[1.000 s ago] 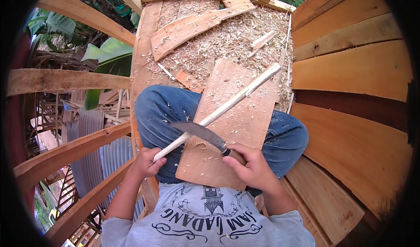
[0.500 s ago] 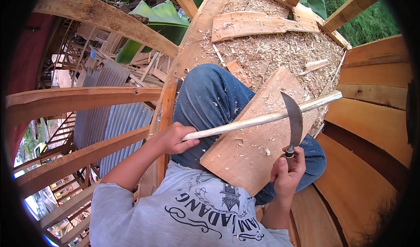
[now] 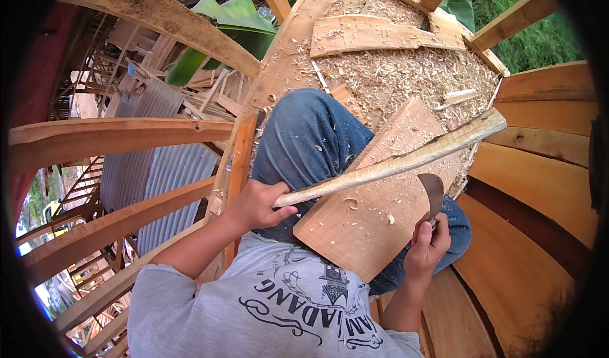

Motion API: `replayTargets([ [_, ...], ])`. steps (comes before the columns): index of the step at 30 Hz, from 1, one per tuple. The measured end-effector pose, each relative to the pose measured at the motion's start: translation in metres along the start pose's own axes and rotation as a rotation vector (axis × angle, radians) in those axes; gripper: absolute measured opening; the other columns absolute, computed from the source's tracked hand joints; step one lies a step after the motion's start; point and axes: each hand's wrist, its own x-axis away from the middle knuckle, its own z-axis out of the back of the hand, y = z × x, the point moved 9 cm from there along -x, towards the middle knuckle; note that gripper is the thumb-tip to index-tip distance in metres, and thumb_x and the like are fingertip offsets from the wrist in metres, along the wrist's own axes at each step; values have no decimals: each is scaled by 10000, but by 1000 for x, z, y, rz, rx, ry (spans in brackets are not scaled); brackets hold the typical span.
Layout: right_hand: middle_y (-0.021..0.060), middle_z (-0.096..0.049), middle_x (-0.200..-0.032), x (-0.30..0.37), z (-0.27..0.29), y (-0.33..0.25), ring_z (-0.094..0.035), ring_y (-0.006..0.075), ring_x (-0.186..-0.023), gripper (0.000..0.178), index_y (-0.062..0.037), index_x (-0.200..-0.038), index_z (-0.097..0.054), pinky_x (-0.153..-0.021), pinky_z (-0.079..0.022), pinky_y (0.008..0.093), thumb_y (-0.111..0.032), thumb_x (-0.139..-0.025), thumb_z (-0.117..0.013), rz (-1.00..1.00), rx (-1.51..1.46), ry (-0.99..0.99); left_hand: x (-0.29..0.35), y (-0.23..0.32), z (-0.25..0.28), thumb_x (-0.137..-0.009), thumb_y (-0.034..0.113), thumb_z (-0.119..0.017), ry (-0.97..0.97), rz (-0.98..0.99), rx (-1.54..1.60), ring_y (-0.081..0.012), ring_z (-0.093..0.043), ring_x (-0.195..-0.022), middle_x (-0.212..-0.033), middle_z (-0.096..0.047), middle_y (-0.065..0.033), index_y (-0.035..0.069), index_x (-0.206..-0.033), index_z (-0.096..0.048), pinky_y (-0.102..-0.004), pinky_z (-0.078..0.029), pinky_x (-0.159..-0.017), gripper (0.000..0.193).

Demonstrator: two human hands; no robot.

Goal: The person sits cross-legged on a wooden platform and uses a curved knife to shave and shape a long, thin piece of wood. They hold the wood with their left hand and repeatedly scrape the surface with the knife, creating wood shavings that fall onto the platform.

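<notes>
A long, pale, whittled wooden stick (image 3: 387,166) slants up to the right across my lap, thicker at its far end. My left hand (image 3: 263,204) is closed around its near, thinner end. My right hand (image 3: 427,247) grips a curved knife (image 3: 432,193), a broad hooked blade pointing up and away from me. The blade is just below the stick and apart from it. Most of the knife's handle is hidden in my fingers. Under both lies a wide wooden board (image 3: 355,234), resting across my legs and dotted with shavings.
Wood shavings (image 3: 406,72) cover the planks ahead, with a cut board (image 3: 380,34) and small offcuts (image 3: 458,98) among them. Plank walling (image 3: 539,174) curves up on my right. On the left, wooden rails (image 3: 127,143) stand above corrugated metal sheets (image 3: 174,190).
The stick has rolled and its far end has risen, showing a broader face. My right hand has turned the knife and lowered its blade away from the stick. My left hand keeps its grip.
</notes>
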Motion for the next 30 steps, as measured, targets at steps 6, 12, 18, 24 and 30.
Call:
replayTargets([
  [6, 37, -383, -480, -13, -2, -18, -379, 103, -429, 396, -18, -669, -496, -420, -305, 259, -316, -844, -691, 113, 255, -3, 4, 1, -7, -915, 478, -484, 78, 2, -111, -329, -582, -481, -538, -539, -139, 27, -759, -547, -388, -439, -447, 481],
  [12, 76, -462, -467, -35, 9, -37, -476, 200, -400, 398, -27, -652, -527, -414, -370, 300, -329, -772, -756, 126, 453, 48, 3, 6, -7, -923, 503, -460, 120, 15, -154, -330, -571, -465, -519, -516, -136, 17, -741, -532, -391, -425, -433, 524],
  [18, 69, -464, -449, -45, -8, -49, -496, 228, -396, 474, -53, -588, -509, -400, -377, 320, -424, -733, -766, 231, 629, 14, 9, 3, -10, -894, 489, -527, 179, -21, -189, -315, -559, -459, -516, -493, -126, 33, -718, -505, -390, -412, -431, 489],
  [24, 74, -456, -467, -77, 8, -50, -455, 252, -409, 512, -46, -591, -512, -414, -358, 336, -475, -717, -761, 331, 780, 165, 12, 1, -10, -890, 469, -548, 232, 22, -251, -297, -564, -464, -535, -513, -117, 43, -730, -496, -382, -419, -432, 458],
  [30, -54, -230, -529, -108, 123, -20, -213, 69, -501, 611, -60, -562, -301, -458, -160, 292, -487, -958, -484, 61, 402, 635, 15, 8, 0, -895, 493, -528, 226, -17, -228, -289, -556, -471, -545, -498, -102, 37, -732, -489, -369, -426, -435, 486],
])
